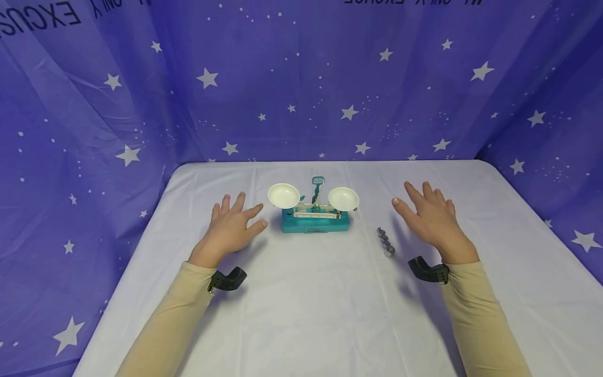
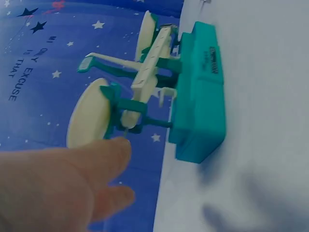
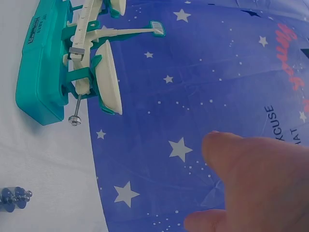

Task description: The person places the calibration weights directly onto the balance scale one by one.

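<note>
A teal balance scale [image 1: 315, 222] with two cream pans stands towards the back of the white table. Its left pan [image 1: 283, 196] sits slightly higher than the right pan [image 1: 343, 199]. To the left of the scale is my left hand [image 1: 228, 228], fingers spread and holding nothing. My right hand [image 1: 431, 220] hovers on the far right with its fingers extended, also holding nothing. Between the scale and that hand lies a short row of metal weights [image 1: 385, 242], of graded size. The right wrist view shows a few of these weights [image 3: 14, 198] and the scale's adjusting nut [image 3: 74, 120].
A white cloth covers the table [image 1: 311, 309]. Behind it and along both sides hangs a purple-blue curtain [image 1: 320, 84] with white stars. Each wrist carries a black camera mount, such as the left mount [image 1: 228, 279].
</note>
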Action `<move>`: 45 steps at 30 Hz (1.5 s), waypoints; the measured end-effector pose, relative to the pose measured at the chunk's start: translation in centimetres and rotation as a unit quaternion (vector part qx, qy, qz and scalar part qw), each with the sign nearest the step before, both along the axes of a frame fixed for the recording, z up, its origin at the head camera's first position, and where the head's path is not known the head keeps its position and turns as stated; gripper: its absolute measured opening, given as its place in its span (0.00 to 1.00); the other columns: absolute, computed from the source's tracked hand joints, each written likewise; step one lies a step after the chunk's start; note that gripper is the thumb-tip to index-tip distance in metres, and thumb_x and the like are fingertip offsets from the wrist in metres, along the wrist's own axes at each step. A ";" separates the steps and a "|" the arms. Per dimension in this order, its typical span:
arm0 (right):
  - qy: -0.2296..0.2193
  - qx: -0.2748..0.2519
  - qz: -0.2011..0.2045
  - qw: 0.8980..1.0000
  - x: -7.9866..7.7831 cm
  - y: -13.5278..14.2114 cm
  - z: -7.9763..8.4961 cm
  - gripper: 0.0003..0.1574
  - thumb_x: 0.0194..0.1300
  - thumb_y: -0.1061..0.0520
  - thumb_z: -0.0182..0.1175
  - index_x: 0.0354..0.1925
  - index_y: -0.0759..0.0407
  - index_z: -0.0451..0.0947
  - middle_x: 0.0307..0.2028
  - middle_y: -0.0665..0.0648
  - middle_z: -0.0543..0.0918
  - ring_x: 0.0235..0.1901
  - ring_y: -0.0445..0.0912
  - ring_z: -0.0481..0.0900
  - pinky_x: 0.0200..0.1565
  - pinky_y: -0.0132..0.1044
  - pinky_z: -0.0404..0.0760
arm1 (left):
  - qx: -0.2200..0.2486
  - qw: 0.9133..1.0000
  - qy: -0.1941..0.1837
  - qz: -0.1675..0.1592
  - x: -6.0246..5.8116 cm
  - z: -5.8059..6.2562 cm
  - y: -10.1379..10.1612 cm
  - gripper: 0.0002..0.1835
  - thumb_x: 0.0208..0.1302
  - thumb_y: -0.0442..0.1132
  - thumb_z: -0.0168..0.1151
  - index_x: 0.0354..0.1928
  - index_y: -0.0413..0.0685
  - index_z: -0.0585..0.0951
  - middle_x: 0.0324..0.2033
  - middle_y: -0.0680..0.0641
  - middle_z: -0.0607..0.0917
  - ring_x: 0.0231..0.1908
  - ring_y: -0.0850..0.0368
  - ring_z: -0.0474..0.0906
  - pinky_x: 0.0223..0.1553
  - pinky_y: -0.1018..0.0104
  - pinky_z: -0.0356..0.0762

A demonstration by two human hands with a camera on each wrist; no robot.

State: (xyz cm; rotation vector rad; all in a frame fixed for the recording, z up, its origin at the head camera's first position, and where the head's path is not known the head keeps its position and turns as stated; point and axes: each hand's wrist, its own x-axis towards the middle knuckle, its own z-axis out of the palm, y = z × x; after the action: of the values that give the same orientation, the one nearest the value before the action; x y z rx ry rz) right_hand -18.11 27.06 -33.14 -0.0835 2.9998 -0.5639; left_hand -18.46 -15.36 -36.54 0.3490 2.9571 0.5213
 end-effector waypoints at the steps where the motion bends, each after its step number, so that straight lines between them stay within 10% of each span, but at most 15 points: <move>1: -0.001 -0.001 0.000 1.000 0.0 0.0 0.0 0.53 0.75 0.25 0.31 0.81 0.58 0.44 0.76 0.83 0.37 0.73 0.84 0.34 0.68 0.83 0.36 | 0.004 1.000 0.007 -0.008 0.0 -0.2 0.1 0.31 0.75 0.57 0.51 0.74 0.53 0.71 0.79 0.29 0.50 0.77 0.21 0.37 0.74 0.23 0.36; 9: -0.003 0.004 -0.003 1.000 -0.1 -0.1 0.0 0.53 0.76 0.26 0.30 0.81 0.59 0.47 0.76 0.83 0.42 0.73 0.84 0.38 0.68 0.83 0.38 | 0.057 0.992 0.059 -0.094 -0.5 -1.6 1.7 0.25 0.69 0.51 0.62 0.64 0.49 0.82 0.76 0.29 0.61 0.75 0.19 0.48 0.73 0.22 0.48; 21: -0.015 0.012 0.006 1.000 -0.5 -0.6 -0.2 0.51 0.77 0.28 0.30 0.80 0.60 0.50 0.76 0.81 0.49 0.74 0.80 0.47 0.68 0.82 0.43 | 0.171 0.970 0.038 -0.170 -1.9 -4.4 3.4 0.21 0.64 0.39 0.68 0.57 0.39 0.84 0.72 0.26 0.67 0.74 0.29 0.61 0.74 0.37 0.63; 27: -0.020 0.012 0.009 1.000 -0.5 -0.6 0.0 0.50 0.77 0.29 0.32 0.80 0.60 0.50 0.76 0.80 0.53 0.75 0.76 0.49 0.67 0.82 0.43 | 0.187 0.968 0.067 -0.152 -2.6 -5.1 4.5 0.18 0.61 0.36 0.69 0.53 0.42 0.87 0.60 0.33 0.82 0.60 0.38 0.78 0.64 0.43 0.77; 45: -0.022 0.008 0.011 1.000 0.0 -0.5 -0.1 0.48 0.78 0.32 0.34 0.79 0.63 0.53 0.75 0.75 0.60 0.75 0.72 0.55 0.67 0.81 0.46 | 0.264 0.954 0.102 -0.102 -3.6 -7.3 5.4 0.14 0.54 0.32 0.68 0.44 0.43 0.91 0.58 0.34 0.84 0.62 0.39 0.80 0.67 0.46 0.75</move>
State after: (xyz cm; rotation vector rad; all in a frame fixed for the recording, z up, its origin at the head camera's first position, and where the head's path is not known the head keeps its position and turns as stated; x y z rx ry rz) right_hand -18.16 26.56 -33.25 -0.1025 2.9564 -0.5309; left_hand -22.08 -9.99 -43.83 0.7897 2.8694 1.3161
